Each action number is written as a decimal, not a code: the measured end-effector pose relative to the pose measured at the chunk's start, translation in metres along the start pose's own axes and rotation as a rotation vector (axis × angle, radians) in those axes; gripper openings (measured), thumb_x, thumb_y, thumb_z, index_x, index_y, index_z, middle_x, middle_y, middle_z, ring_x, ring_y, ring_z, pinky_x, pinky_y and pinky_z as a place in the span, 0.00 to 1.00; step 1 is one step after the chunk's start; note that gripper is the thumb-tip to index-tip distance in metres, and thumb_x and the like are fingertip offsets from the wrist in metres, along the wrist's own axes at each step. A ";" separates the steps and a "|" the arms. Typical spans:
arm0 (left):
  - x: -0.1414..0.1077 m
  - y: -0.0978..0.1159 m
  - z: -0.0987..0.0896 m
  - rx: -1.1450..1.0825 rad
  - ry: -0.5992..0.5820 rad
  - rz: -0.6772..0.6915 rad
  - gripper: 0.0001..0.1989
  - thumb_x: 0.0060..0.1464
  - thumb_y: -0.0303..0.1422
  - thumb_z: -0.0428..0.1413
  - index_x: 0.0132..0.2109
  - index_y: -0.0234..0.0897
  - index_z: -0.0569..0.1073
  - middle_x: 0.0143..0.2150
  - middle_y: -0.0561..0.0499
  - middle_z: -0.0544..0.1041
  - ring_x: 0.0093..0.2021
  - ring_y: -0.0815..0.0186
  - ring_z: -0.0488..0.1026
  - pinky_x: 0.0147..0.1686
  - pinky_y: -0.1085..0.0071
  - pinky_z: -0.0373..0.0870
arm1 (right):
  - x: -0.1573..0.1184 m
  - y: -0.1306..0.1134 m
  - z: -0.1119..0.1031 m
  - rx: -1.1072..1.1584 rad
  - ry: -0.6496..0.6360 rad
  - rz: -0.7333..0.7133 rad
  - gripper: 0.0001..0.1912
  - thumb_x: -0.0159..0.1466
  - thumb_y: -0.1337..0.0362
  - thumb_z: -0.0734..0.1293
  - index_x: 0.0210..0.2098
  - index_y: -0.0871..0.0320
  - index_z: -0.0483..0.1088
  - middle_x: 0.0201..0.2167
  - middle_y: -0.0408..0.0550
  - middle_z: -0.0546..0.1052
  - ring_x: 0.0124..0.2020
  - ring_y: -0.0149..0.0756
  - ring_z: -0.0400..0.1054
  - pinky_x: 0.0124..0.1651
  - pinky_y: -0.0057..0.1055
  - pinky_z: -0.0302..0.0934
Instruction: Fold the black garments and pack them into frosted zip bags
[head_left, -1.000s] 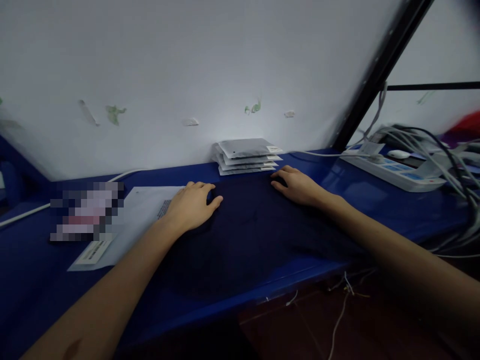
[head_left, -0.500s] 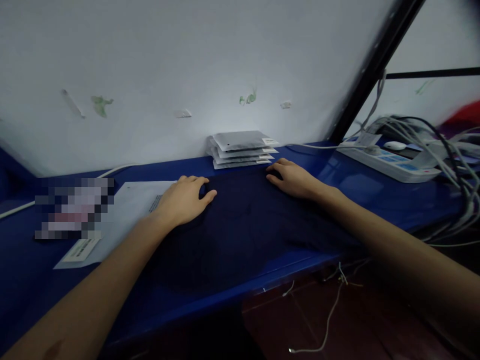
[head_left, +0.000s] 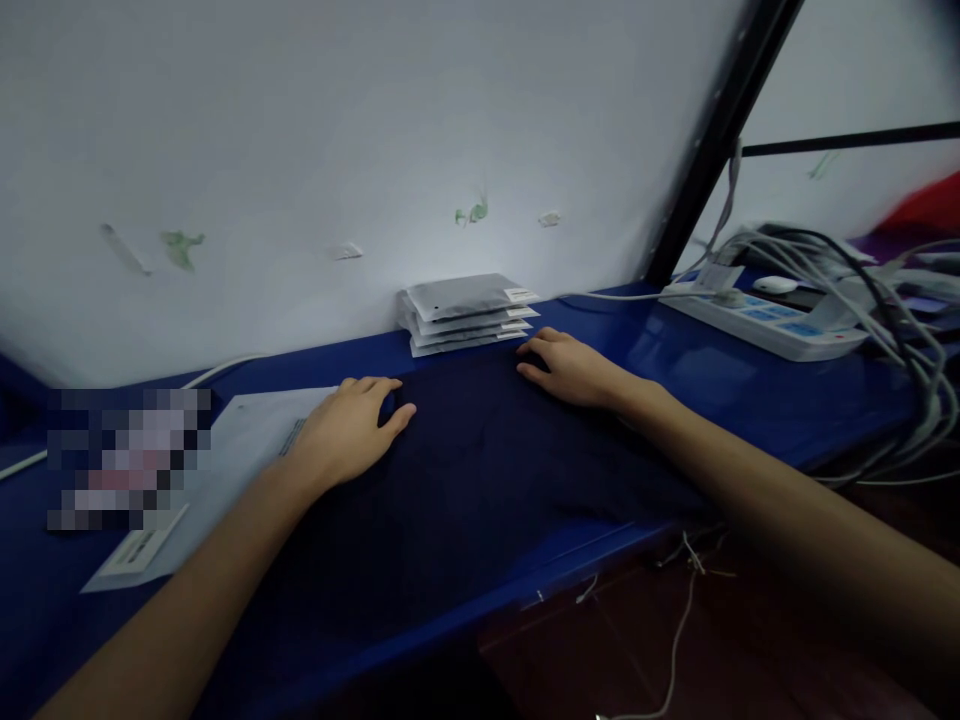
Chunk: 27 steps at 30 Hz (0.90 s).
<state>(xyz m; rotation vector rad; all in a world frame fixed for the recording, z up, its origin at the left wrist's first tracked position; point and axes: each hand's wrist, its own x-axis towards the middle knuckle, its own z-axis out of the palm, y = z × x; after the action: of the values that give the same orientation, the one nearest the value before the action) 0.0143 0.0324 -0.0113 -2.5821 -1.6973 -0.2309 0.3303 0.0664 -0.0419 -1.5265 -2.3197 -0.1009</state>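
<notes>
A dark navy cloth, perhaps a folded garment, lies spread over the blue table, some wrinkles on its surface. My left hand rests at its far left corner, thumb and fingers apart, partly over a flat pale plastic bag with a barcode label. At the far right corner, my right hand touches the cloth with curved fingers and the thumb held apart. Just behind the cloth stands a stack of several packed plastic bags, close to my right fingertips.
A blurred-out rectangular item lies left of the pale bag. On the right are a white power strip and tangled cables. The white wall rises behind the blue table, and a loose cord hangs below its front edge.
The view has shifted slightly, so things appear a little left and mostly lower. Both hands stay at the far corners of the cloth.
</notes>
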 end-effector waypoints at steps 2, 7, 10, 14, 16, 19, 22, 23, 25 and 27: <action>0.000 0.000 -0.001 -0.007 -0.011 -0.009 0.28 0.63 0.50 0.43 0.61 0.38 0.68 0.60 0.43 0.72 0.61 0.48 0.64 0.58 0.52 0.62 | 0.000 0.001 0.000 0.011 -0.005 0.001 0.18 0.67 0.58 0.61 0.51 0.59 0.72 0.48 0.57 0.72 0.51 0.48 0.68 0.56 0.43 0.63; -0.002 0.004 -0.006 -0.072 -0.012 -0.037 0.26 0.65 0.50 0.39 0.54 0.40 0.70 0.55 0.44 0.74 0.57 0.50 0.67 0.55 0.53 0.64 | 0.000 0.003 -0.002 0.075 -0.003 -0.001 0.15 0.68 0.59 0.60 0.47 0.58 0.73 0.45 0.55 0.73 0.48 0.44 0.69 0.56 0.40 0.63; -0.001 0.005 -0.007 -0.070 0.016 -0.006 0.22 0.65 0.47 0.38 0.47 0.40 0.71 0.47 0.45 0.76 0.50 0.52 0.71 0.50 0.55 0.66 | 0.002 0.008 -0.003 0.110 0.072 0.036 0.16 0.69 0.62 0.56 0.46 0.58 0.73 0.43 0.55 0.73 0.49 0.44 0.68 0.58 0.40 0.61; 0.009 -0.002 -0.004 -0.025 0.058 -0.019 0.18 0.64 0.44 0.42 0.47 0.38 0.71 0.46 0.43 0.77 0.49 0.51 0.71 0.48 0.56 0.67 | 0.008 0.017 0.000 0.130 0.108 0.088 0.18 0.69 0.65 0.55 0.50 0.60 0.72 0.45 0.57 0.73 0.52 0.44 0.67 0.59 0.38 0.60; 0.016 -0.007 -0.003 -0.003 0.069 -0.031 0.18 0.63 0.42 0.46 0.50 0.36 0.71 0.49 0.42 0.76 0.51 0.51 0.70 0.50 0.56 0.66 | 0.012 0.020 0.003 0.135 0.077 0.074 0.17 0.68 0.65 0.56 0.49 0.60 0.73 0.44 0.57 0.74 0.52 0.45 0.66 0.59 0.39 0.60; 0.026 -0.014 -0.001 0.015 0.063 -0.015 0.17 0.62 0.40 0.49 0.51 0.37 0.73 0.52 0.42 0.75 0.53 0.51 0.69 0.51 0.56 0.66 | 0.016 0.023 0.008 0.130 0.061 0.080 0.14 0.66 0.65 0.60 0.45 0.59 0.74 0.42 0.56 0.75 0.49 0.45 0.67 0.56 0.40 0.60; 0.036 -0.016 -0.002 0.014 0.064 -0.012 0.12 0.61 0.39 0.52 0.45 0.39 0.76 0.47 0.44 0.77 0.48 0.52 0.71 0.47 0.58 0.68 | 0.018 0.025 0.011 0.133 0.094 0.141 0.12 0.63 0.65 0.63 0.43 0.59 0.74 0.43 0.56 0.73 0.45 0.44 0.68 0.52 0.39 0.62; 0.039 -0.016 -0.003 0.014 0.073 -0.022 0.11 0.60 0.38 0.53 0.43 0.39 0.76 0.44 0.44 0.78 0.47 0.52 0.72 0.45 0.59 0.68 | 0.018 0.025 0.011 0.130 0.119 0.176 0.11 0.63 0.64 0.63 0.43 0.58 0.74 0.43 0.56 0.73 0.45 0.44 0.68 0.51 0.40 0.62; 0.045 -0.014 -0.004 0.019 0.107 -0.053 0.07 0.59 0.36 0.54 0.40 0.39 0.75 0.40 0.44 0.78 0.45 0.50 0.72 0.42 0.58 0.68 | 0.018 0.025 0.011 0.118 0.183 0.250 0.10 0.63 0.62 0.64 0.41 0.56 0.74 0.43 0.55 0.72 0.46 0.47 0.66 0.49 0.43 0.61; 0.050 -0.011 -0.006 0.024 0.154 -0.086 0.05 0.58 0.34 0.54 0.38 0.39 0.74 0.37 0.44 0.78 0.46 0.48 0.72 0.41 0.56 0.67 | 0.018 0.024 0.010 0.114 0.256 0.305 0.10 0.63 0.60 0.64 0.41 0.56 0.74 0.43 0.55 0.72 0.48 0.49 0.65 0.49 0.45 0.61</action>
<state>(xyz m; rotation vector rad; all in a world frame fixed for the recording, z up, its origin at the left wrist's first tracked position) 0.0229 0.0819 0.0017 -2.4076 -1.7456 -0.3990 0.3430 0.0950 -0.0485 -1.6806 -1.8448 -0.0778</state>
